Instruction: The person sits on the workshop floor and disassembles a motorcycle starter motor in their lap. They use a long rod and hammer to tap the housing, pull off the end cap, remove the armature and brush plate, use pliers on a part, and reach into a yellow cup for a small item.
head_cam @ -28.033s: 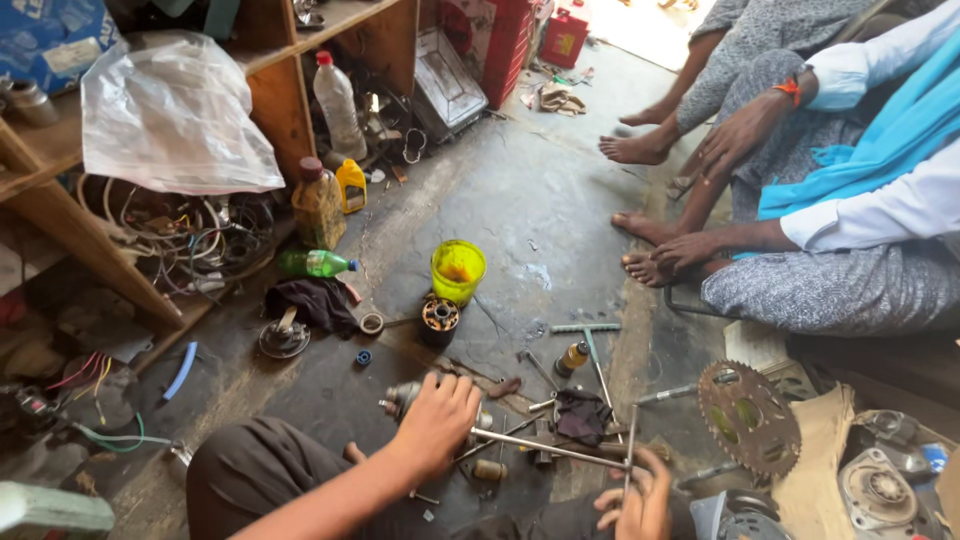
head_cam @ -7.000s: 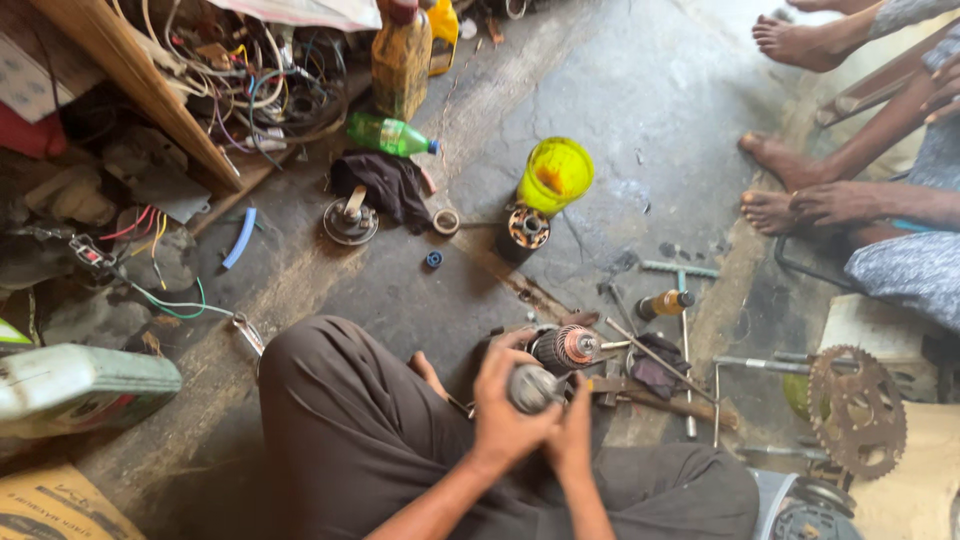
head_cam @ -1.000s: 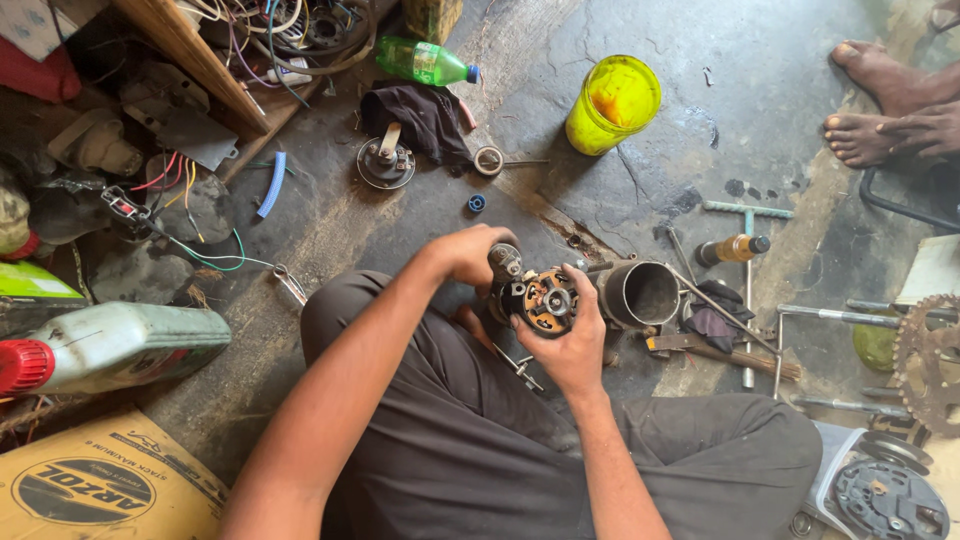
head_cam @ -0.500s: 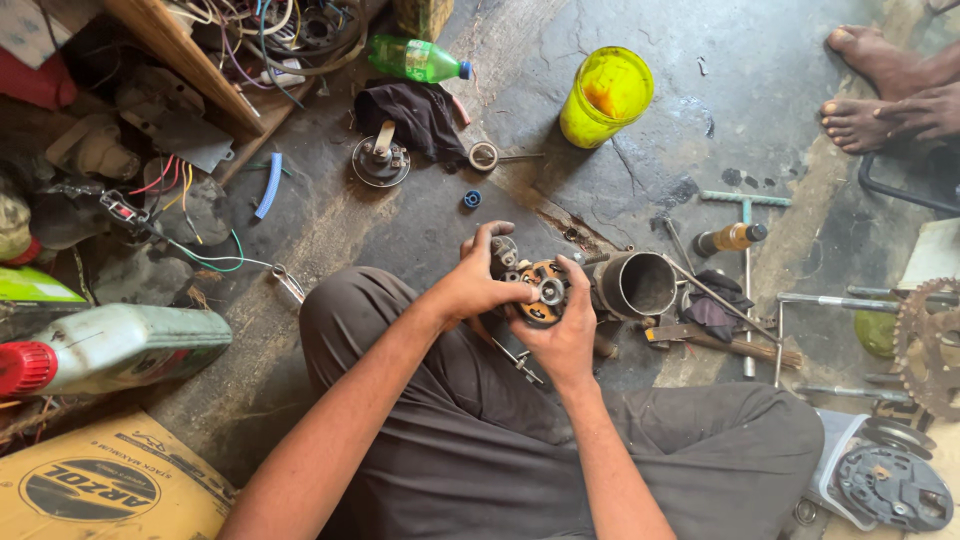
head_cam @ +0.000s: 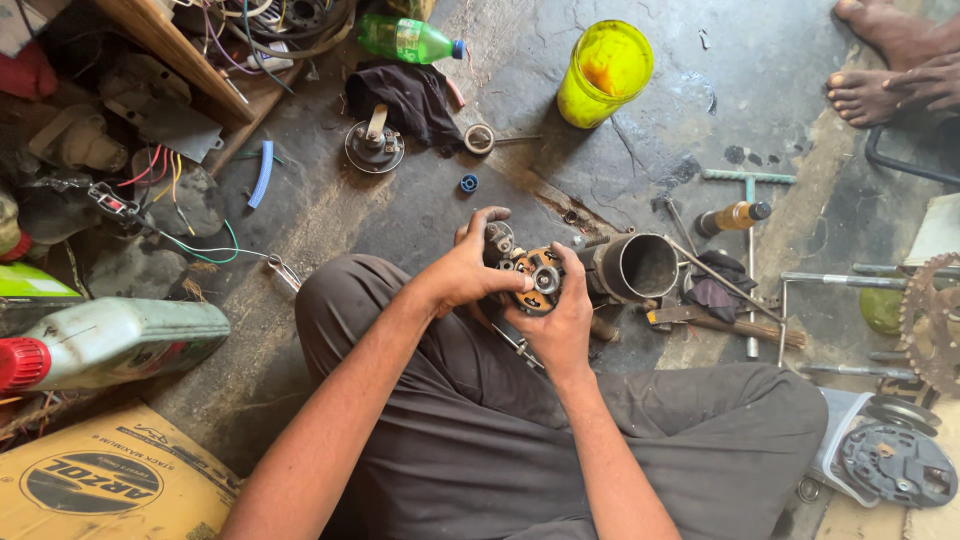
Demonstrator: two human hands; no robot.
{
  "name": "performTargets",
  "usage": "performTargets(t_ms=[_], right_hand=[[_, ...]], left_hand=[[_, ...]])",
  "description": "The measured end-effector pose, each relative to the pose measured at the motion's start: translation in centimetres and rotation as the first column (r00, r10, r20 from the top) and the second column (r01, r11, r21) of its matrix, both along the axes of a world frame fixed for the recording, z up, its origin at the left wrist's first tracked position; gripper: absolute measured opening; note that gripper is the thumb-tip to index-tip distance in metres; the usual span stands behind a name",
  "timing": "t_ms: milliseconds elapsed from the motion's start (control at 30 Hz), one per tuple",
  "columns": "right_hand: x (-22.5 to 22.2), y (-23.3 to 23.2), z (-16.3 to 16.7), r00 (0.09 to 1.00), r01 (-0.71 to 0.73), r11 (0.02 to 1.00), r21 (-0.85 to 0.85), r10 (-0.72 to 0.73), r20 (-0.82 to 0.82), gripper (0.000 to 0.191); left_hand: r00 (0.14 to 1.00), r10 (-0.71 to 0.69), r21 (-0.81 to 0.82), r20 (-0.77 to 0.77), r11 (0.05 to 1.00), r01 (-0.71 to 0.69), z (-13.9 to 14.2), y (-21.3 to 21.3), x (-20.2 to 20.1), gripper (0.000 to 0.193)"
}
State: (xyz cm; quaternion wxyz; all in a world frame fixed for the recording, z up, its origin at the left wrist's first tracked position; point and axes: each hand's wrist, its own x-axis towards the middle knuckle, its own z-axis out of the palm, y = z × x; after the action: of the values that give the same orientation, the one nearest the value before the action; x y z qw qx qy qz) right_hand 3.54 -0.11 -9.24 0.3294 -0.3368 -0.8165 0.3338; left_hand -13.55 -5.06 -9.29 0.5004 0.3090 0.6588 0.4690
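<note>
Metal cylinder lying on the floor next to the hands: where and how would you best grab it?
Probably around its round outer wall, coming from above. The metal cylinder lies on its side, open mouth facing the camera's right, so the curved wall is exposed on top. The left end sits close to the right hand and the part it holds, so grip nearer the open rim.

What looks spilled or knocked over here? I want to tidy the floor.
The green bottle lies on its side by the shelf, and dark stains mark the floor beside the yellow cup. Tools lie scattered.
</note>
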Motion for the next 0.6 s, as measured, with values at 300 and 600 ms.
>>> performTargets(t_ms=[300, 600], right_hand=[[2.1, 3.5, -1.5, 0.845, -0.446, 0.626, -0.64, 0.06, -0.531, 0.061], [-0.1, 2.7, -4.3, 0.789, -0.395, 0.569, -0.721, -0.191, -0.583, 0.05]], left_hand=[[0.993, 0.094, -0.016, 0.077, 0.996, -0.093, -0.7, -0.6, 0.8, 0.114], [0.964, 0.227, 0.282, -0.141, 0.942, -0.181, -1.8, -1.3, 3.4, 0.098]])
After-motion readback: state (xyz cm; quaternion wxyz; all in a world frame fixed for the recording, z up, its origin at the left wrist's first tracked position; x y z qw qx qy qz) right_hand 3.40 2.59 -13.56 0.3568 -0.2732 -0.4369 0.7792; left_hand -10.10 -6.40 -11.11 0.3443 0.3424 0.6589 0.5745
